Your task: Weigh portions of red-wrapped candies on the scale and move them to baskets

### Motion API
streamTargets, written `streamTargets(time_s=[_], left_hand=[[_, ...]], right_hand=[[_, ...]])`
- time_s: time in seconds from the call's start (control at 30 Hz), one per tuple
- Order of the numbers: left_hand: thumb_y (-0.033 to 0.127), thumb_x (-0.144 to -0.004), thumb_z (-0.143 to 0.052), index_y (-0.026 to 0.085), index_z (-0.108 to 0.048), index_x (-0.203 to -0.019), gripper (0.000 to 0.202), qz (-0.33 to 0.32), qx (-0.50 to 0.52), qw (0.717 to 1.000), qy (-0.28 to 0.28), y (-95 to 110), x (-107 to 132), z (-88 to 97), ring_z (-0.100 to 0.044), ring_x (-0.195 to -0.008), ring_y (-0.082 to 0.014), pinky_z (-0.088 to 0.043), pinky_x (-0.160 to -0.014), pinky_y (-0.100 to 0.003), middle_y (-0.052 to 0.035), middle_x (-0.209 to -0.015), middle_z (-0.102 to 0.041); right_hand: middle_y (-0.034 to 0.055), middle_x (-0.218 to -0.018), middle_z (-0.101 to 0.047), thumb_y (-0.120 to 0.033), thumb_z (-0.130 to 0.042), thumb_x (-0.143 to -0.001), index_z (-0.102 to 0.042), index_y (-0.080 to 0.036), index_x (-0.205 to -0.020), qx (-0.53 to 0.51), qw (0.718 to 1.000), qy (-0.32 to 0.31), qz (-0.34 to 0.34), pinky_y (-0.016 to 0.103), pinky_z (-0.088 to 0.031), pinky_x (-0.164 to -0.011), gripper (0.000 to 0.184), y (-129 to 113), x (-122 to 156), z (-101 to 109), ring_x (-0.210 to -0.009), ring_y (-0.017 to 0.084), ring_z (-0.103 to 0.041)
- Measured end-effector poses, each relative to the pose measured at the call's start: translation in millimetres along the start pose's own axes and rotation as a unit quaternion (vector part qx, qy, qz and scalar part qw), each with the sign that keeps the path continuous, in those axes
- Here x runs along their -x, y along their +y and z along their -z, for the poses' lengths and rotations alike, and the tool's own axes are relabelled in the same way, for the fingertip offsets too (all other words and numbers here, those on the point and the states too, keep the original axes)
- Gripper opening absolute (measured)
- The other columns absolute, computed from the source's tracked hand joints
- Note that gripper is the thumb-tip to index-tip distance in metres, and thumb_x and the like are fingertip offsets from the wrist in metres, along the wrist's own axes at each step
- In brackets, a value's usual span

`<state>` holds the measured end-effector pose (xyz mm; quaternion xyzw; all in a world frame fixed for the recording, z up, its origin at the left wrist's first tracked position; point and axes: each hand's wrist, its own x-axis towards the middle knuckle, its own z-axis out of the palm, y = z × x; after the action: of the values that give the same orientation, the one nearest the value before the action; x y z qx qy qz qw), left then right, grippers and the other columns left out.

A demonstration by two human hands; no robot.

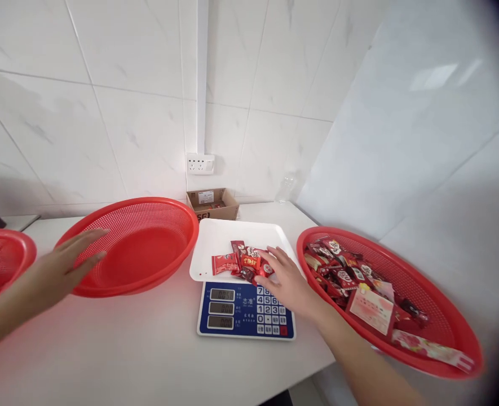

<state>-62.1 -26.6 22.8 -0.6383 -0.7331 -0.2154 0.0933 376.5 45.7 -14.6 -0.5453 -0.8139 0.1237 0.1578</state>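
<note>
My right hand (285, 277) lies over a small heap of red candy packets (238, 262) on the white tray (228, 237) of a blue digital scale (244, 316); its fingers curl onto the packets at the heap's right side. My left hand (69, 262) is stretched out flat with fingers apart, touching the near left rim of an empty red mesh basket (148, 237). It holds nothing.
A red basket (435, 327) full of red candy packets and pink wrappers sits at the right, overhanging the table edge. Another red basket (4, 254) shows at the far left. A small cardboard box (213, 203) stands by the tiled wall under a socket (201, 163).
</note>
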Motion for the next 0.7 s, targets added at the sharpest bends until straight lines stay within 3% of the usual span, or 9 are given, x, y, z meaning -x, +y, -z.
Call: streamTargets(time_s=[0.13,0.27,0.37,0.47,0.57,0.7], left_hand=[[0.051,-0.089,-0.038,0.039,-0.044,-0.132,0.045,-0.081,0.083,0.992,-0.051,51.8,39.8,-23.2,-0.042,-0.132,-0.0240,-0.047,-0.098,-0.042,0.0038,-0.140,-0.049],[0.047,-0.090,-0.042,0.032,-0.054,-0.125,0.040,-0.211,0.111,0.970,-0.053,102.9,53.9,-45.1,-0.043,-0.131,-0.0268,-0.039,-0.106,-0.047,-0.0025,-0.137,-0.053],[0.041,-0.093,-0.038,0.026,-0.058,-0.120,0.037,-0.252,0.152,0.952,-0.082,140.7,41.8,-49.8,-0.047,-0.127,-0.0255,-0.043,-0.103,-0.044,-0.0061,-0.134,-0.055],[0.036,-0.093,-0.038,0.027,-0.053,-0.125,0.037,-0.252,0.195,0.934,-0.160,175.0,17.6,-53.8,-0.051,-0.123,-0.0215,-0.046,-0.100,-0.037,-0.0054,-0.136,-0.053],[0.031,-0.087,-0.048,0.026,-0.048,-0.130,0.044,-0.252,0.186,0.928,-0.204,200.8,-8.9,-64.3,-0.049,-0.124,-0.0236,-0.044,-0.100,-0.038,-0.0071,-0.137,-0.051],[0.035,-0.079,-0.059,0.022,-0.040,-0.136,0.061,-0.264,0.151,0.920,-0.247,220.1,-37.5,-81.8,-0.036,-0.134,-0.0302,-0.034,-0.106,-0.045,-0.0124,-0.145,-0.041]], right_hand=[[0.0099,-0.155,-0.019,-0.068,-0.045,-0.079,-0.027,-0.028,-0.146,0.003,0.993,-0.115,0.000,0.060,-0.011,-0.110,0.080,-12.2,-25.2,2.4,-0.142,0.033,-0.003],[0.0103,-0.153,-0.024,-0.069,-0.048,-0.077,-0.029,-0.028,-0.145,-0.005,0.993,-0.116,0.032,0.061,-0.014,-0.108,0.082,-19.6,-35.7,-4.1,-0.141,0.036,-0.009],[0.0122,-0.140,-0.046,-0.052,-0.059,-0.078,-0.046,-0.023,-0.135,-0.021,0.998,-0.038,0.051,0.051,-0.029,-0.105,0.065,-18.8,-41.6,-11.7,-0.131,0.032,-0.035],[0.0106,-0.118,-0.061,-0.033,-0.064,-0.076,-0.058,-0.021,-0.120,-0.087,0.994,0.035,0.047,0.042,-0.039,-0.096,0.046,-12.6,-48.7,-17.1,-0.112,0.026,-0.053],[0.0080,-0.106,-0.064,-0.021,-0.062,-0.074,-0.061,-0.021,-0.109,-0.131,0.989,0.065,0.021,0.037,-0.043,-0.089,0.035,-6.1,-54.5,-17.0,-0.098,0.022,-0.058],[0.0040,-0.100,-0.066,-0.020,-0.062,-0.072,-0.061,-0.022,-0.101,-0.177,0.979,0.099,-0.024,0.036,-0.044,-0.087,0.030,-1.4,-57.9,-6.9,-0.092,0.020,-0.060]])
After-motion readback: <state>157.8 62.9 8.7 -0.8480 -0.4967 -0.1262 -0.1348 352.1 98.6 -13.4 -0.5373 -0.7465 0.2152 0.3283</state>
